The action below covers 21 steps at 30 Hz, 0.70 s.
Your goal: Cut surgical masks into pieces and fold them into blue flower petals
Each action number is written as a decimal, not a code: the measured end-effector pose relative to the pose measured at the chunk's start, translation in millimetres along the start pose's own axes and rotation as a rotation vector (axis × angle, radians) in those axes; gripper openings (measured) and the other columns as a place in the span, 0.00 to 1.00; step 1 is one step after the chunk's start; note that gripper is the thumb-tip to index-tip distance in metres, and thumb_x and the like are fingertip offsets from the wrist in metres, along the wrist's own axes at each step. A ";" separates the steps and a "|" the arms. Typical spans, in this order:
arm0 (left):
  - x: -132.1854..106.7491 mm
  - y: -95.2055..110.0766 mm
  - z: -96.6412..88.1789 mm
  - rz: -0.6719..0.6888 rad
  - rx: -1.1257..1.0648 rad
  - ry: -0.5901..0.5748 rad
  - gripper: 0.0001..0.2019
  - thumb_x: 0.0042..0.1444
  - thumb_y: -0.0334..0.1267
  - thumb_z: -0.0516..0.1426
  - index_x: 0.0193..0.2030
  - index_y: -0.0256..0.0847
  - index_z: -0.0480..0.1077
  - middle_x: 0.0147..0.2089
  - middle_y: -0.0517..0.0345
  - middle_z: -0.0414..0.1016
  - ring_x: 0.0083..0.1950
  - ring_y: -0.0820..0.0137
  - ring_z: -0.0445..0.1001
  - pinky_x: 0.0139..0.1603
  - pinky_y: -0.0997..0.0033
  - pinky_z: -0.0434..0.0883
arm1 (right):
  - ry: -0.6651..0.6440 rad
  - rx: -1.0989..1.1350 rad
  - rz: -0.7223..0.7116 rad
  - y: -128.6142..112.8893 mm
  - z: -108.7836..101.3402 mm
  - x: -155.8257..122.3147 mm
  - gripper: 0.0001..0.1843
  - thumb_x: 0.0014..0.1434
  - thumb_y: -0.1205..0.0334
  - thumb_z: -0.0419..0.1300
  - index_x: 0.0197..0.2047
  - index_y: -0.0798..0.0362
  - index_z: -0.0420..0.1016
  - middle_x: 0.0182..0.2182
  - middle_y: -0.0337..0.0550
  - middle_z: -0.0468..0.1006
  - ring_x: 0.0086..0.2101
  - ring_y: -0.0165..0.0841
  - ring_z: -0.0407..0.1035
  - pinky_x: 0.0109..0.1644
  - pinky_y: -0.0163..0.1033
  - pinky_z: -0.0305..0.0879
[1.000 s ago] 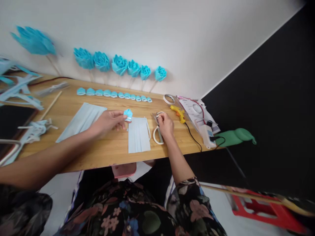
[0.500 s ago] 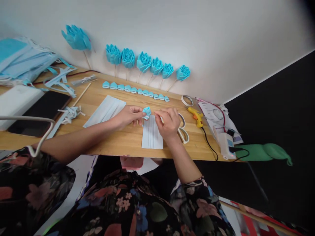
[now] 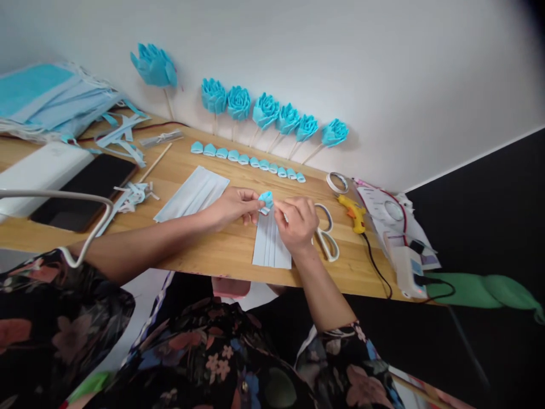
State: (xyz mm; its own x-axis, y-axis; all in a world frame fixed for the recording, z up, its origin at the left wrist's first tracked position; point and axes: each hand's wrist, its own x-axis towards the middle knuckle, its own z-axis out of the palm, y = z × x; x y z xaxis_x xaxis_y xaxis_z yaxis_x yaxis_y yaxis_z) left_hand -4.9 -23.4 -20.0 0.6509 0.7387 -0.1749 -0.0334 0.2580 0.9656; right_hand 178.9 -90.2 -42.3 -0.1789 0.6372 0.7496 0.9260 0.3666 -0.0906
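My left hand (image 3: 238, 207) pinches a small folded blue petal (image 3: 266, 200), made of what looks like face-mask cloth, between thumb and fingers. At the petal's right edge is my right hand (image 3: 297, 220), its fingers curled and the thumb pressed to them; what they hold, if anything, is hidden. Below both hands a cut pleated mask piece (image 3: 271, 244) lies on the table, partly covered by the right hand. Another pleated mask piece (image 3: 193, 193) lies left of my left hand. White-handled scissors (image 3: 330, 238) rest beside my right wrist.
A row of folded petals (image 3: 243, 159) lies before several blue cloth flowers (image 3: 266, 111) on sticks against the wall. At right are a tape roll (image 3: 337, 183), a yellow glue gun (image 3: 354, 213) and a power strip (image 3: 409, 270). Stacked masks (image 3: 51, 102) and a phone (image 3: 85, 190) occupy the left.
The view has shifted, so the table things appear farther right. My right fingertips have come closer to the petal, which stays in my left hand.
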 end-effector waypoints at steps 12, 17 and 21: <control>-3.0 -0.2 2.4 -0.016 -0.001 0.010 0.12 0.56 0.38 0.66 0.28 0.35 0.70 0.22 0.59 0.75 0.21 0.78 0.71 0.23 0.80 0.66 | 0.022 -0.056 -0.034 -1.1 1.2 0.4 0.12 0.68 0.61 0.54 0.40 0.46 0.80 0.32 0.45 0.77 0.35 0.36 0.70 0.41 0.44 0.66; -1.6 -1.4 1.6 -0.007 0.000 0.003 0.11 0.58 0.35 0.64 0.27 0.35 0.70 0.21 0.59 0.74 0.20 0.78 0.70 0.23 0.80 0.66 | -0.040 -0.009 0.022 -1.6 2.0 -1.4 0.12 0.68 0.61 0.54 0.41 0.47 0.80 0.33 0.46 0.77 0.36 0.37 0.70 0.43 0.45 0.66; -3.0 2.0 2.8 -0.004 -0.016 -0.006 0.10 0.58 0.34 0.64 0.27 0.35 0.70 0.20 0.60 0.73 0.20 0.79 0.70 0.22 0.81 0.65 | 0.011 -0.025 -0.052 -1.7 2.6 -2.4 0.10 0.67 0.63 0.56 0.41 0.47 0.80 0.33 0.46 0.78 0.36 0.36 0.71 0.42 0.44 0.66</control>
State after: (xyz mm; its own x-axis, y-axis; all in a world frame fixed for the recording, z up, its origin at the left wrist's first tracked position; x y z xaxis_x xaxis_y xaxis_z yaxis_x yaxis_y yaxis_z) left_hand -4.8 -26.8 -17.0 0.6553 0.7341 -0.1779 -0.0424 0.2708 0.9617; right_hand 176.8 -90.6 -45.7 -0.2232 0.6103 0.7600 0.9237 0.3816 -0.0351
